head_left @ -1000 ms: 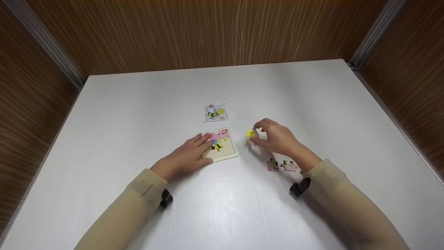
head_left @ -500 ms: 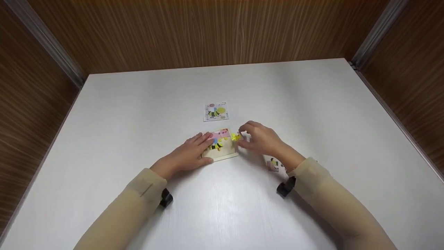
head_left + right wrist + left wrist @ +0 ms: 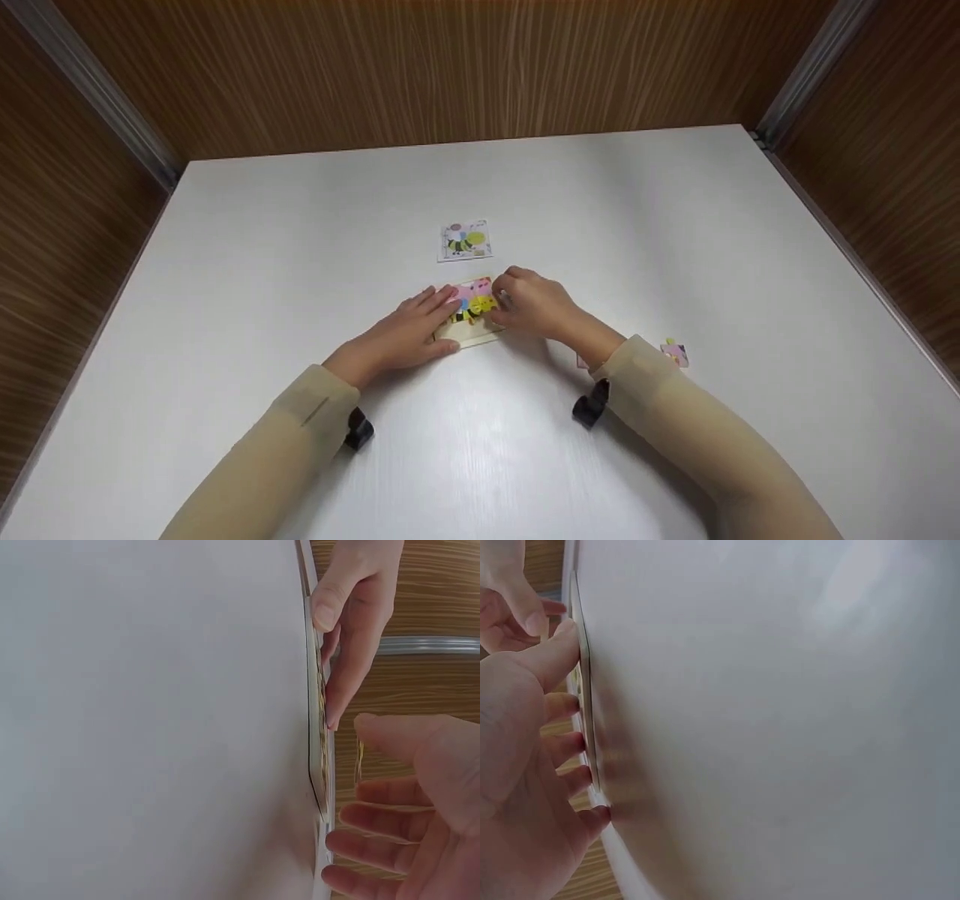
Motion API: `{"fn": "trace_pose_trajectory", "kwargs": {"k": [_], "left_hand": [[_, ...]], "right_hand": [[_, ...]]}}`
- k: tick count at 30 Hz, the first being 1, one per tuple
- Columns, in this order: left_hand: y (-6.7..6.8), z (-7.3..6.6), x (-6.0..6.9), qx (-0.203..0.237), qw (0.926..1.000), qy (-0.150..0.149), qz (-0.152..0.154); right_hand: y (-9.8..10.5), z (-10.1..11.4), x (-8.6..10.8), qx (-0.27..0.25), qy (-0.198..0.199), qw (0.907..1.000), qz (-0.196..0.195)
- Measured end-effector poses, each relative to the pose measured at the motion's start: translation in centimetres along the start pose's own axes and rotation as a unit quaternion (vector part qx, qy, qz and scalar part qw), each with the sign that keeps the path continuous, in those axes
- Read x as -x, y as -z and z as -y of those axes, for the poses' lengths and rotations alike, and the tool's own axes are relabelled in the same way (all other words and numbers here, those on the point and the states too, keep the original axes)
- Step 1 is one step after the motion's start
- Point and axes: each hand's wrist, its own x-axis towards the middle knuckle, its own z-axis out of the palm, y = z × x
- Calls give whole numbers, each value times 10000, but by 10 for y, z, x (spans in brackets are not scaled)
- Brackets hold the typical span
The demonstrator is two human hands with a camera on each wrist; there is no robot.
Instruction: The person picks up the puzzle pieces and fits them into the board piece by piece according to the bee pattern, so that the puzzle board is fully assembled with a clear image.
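Observation:
A square wooden puzzle tray (image 3: 472, 334) lies on the table, partly filled with pieces that form a bee on pink; its lower strip is bare wood. My left hand (image 3: 397, 330) rests on the tray's left side, fingers extended and the thumb near its front edge. At the tray's right side, my right hand (image 3: 536, 304) pinches a yellow puzzle piece (image 3: 485, 303) between thumb and index finger. The right wrist view has that puzzle piece (image 3: 359, 759) edge-on, slightly above the tray (image 3: 315, 712). My right hand's other fingers spread loosely.
Behind the tray lies a square bee picture card (image 3: 465, 241). To the right are loose puzzle pieces, a pink one (image 3: 675, 354) and another (image 3: 582, 361) mostly hidden by my right forearm. Wood-grain panels (image 3: 480, 75) stand around the white table (image 3: 315, 217).
My right hand has moved left from beside the tray to over its right side, carrying the yellow puzzle piece. My left hand has stayed on the tray.

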Motion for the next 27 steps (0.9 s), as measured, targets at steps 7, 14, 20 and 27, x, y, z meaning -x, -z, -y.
{"fn": "trace_pose_trajectory", "kwargs": {"k": [7,14,20,27], "left_hand": [[0,0,0,-8,10000,-70,-51],[-1,-1,-4,-31,10000,-37,-25],[-1,-2,-5,-36,9999,-125,-85],[-1,-2,-5,37,10000,-30,-9]], "right_hand": [[-4,4,-5,168,-237,9996,18],[-7,5,-8,317,-378,9988,-53],[-7,5,-8,437,-369,9983,-140],[-9,4,-10,477,-334,9982,-168]]}}
